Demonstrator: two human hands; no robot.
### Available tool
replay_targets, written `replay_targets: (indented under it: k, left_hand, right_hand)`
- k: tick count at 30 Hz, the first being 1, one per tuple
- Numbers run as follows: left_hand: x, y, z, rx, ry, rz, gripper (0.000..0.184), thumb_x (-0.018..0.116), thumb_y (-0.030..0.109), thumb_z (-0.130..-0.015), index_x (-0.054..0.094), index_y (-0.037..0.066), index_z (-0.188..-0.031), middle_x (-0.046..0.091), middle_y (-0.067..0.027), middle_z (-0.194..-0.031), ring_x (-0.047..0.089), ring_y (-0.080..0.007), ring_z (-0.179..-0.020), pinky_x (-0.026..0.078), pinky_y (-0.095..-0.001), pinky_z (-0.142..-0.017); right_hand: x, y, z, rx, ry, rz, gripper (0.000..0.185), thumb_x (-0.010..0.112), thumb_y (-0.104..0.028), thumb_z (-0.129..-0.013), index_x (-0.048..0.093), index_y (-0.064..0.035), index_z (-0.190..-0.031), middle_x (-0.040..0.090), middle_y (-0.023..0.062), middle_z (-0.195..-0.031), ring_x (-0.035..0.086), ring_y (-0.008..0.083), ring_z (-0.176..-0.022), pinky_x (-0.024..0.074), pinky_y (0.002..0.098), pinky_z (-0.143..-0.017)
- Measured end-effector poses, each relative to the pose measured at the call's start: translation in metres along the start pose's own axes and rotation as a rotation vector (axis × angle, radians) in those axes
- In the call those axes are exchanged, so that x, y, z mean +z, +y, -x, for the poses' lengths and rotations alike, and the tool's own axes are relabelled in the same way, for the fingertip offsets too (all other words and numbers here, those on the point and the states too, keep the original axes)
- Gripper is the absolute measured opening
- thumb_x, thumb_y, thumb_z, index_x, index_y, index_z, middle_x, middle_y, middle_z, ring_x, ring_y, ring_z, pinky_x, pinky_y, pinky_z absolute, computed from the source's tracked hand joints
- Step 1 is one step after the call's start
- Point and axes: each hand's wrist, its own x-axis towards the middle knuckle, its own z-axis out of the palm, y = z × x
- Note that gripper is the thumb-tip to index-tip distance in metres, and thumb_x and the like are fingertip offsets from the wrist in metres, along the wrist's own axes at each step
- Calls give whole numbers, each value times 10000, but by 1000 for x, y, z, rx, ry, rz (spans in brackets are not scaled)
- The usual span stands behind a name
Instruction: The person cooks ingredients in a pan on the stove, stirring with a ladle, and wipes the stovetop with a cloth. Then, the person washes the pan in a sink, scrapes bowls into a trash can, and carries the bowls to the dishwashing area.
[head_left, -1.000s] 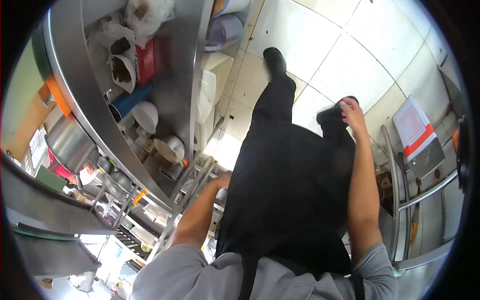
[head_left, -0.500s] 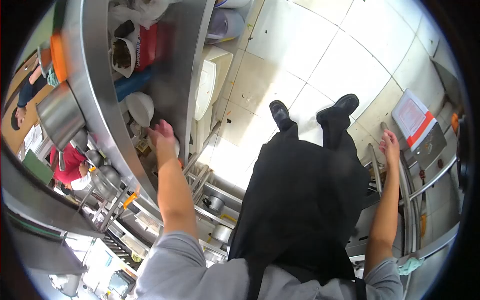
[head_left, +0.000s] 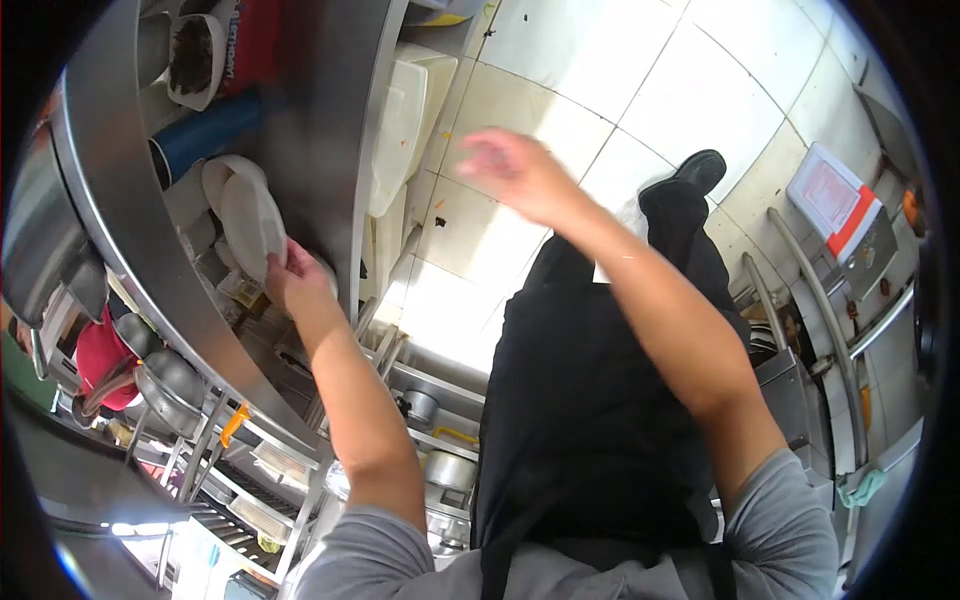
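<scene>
On the steel shelf at the left, my left hand (head_left: 296,277) is closed on the near edge of a white oval dish (head_left: 252,222), which stands tilted. Part of a white bowl (head_left: 215,178) shows behind that dish. My right hand (head_left: 515,178) is in the air over the floor tiles, in front of my apron. It is blurred by motion; its fingers look loosely curled and apart, and I see nothing in them. A blue cylinder (head_left: 205,137) lies on the shelf beyond the bowl, close to a white container with dark contents (head_left: 195,62).
The steel shelf edge (head_left: 150,240) runs along my left side. Pale plastic bins (head_left: 410,130) stand under the counter. Metal pots (head_left: 448,470) sit on a lower rack. At the right are metal rails (head_left: 820,290) and a box with a red-and-white label (head_left: 835,200). Another person in red (head_left: 105,360) is at far left.
My left hand, empty before and reaching by the white bowl, now grips the white dish. My right hand has swung from the right rails to the middle. The view has shifted toward the shelf.
</scene>
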Motion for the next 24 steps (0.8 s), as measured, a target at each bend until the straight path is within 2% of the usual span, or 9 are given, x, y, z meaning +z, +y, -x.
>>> replay_targets:
  k: [4, 6, 7, 8, 12, 14, 16, 20, 24]
  left_hand:
    - [-28, -23, 77, -178, -108, -26, 399, 614, 100, -974, 485, -76, -1307, 616, -209, -1238, 662, -269, -1064, 593, -347, -866]
    - [-17, -38, 119, -209, -105, -261, 315, 634, 115, -968, 555, -3, -1249, 657, -125, -1200, 673, -232, -1015, 582, -343, -883]
    - [-16, -42, 128, -258, -248, -205, 335, 648, 113, -960, 552, 5, -1262, 649, -120, -1223, 661, -230, -1043, 565, -346, -899]
    - [-18, -46, 130, -307, -391, -147, 356, 662, 111, -952, 549, 12, -1275, 641, -114, -1246, 650, -228, -1072, 548, -349, -915]
    - [-14, -35, 74, -533, -523, -223, 560, 470, 475, -1036, 462, 48, -1398, 578, -148, -1360, 577, -287, -1236, 478, -473, -1021]
    - [20, -28, 50, -297, -205, -275, 668, 344, 582, -1034, 400, 53, -1438, 542, -183, -1397, 556, -327, -1271, 452, -543, -1043]
    - [43, -19, 9, -190, -67, -148, 641, 347, 536, -1046, 353, 47, -1462, 506, -216, -1426, 545, -353, -1286, 443, -571, -1048]
    - [42, -27, -96, -177, -229, -136, 516, 499, 386, -1019, 457, 36, -1395, 582, -217, -1270, 646, -344, -1064, 546, -499, -953]
    - [48, -38, -89, -119, -173, -70, 402, 530, 234, -1004, 529, -34, -1303, 629, -223, -1159, 669, -318, -983, 620, -394, -800]
  right_hand:
    - [77, -59, -32, 3, -100, -45, 689, 747, -479, -864, 540, -34, -1347, 673, 192, -1144, 674, 275, -1043, 529, 368, -890]
    - [92, -66, -38, 98, -152, -47, 711, 751, -413, -858, 495, -21, -1393, 639, 245, -1237, 653, 352, -1108, 505, 400, -951]
    - [98, -53, -42, 75, -63, -109, 585, 710, -243, -873, 514, -10, -1373, 635, 261, -1252, 629, 394, -1150, 484, 411, -991]
    - [97, -49, -46, 77, -63, -105, 585, 710, -243, -873, 514, -10, -1373, 635, 261, -1252, 629, 394, -1150, 484, 411, -991]
    - [76, -42, -56, 4, 114, -182, 466, 637, -59, -869, 556, 3, -1324, 674, 243, -1187, 638, 366, -1148, 488, 402, -989]
    - [67, -43, -67, -66, 130, -224, 466, 648, -69, -863, 572, -10, -1319, 672, 238, -1200, 643, 352, -1146, 487, 393, -991]
    - [70, -37, -83, -117, 190, -166, 480, 652, -75, -856, 549, 1, -1319, 673, 251, -1171, 647, 366, -1129, 495, 407, -981]
    - [78, -30, -96, -346, 340, -140, 478, 573, -47, -848, 531, 5, -1321, 634, 304, -1201, 588, 452, -1186, 479, 442, -1014]
    - [102, -37, -108, -206, 504, 203, 514, 639, -73, -829, 509, 6, -1321, 688, 249, -1036, 680, 391, -1019, 552, 437, -896]
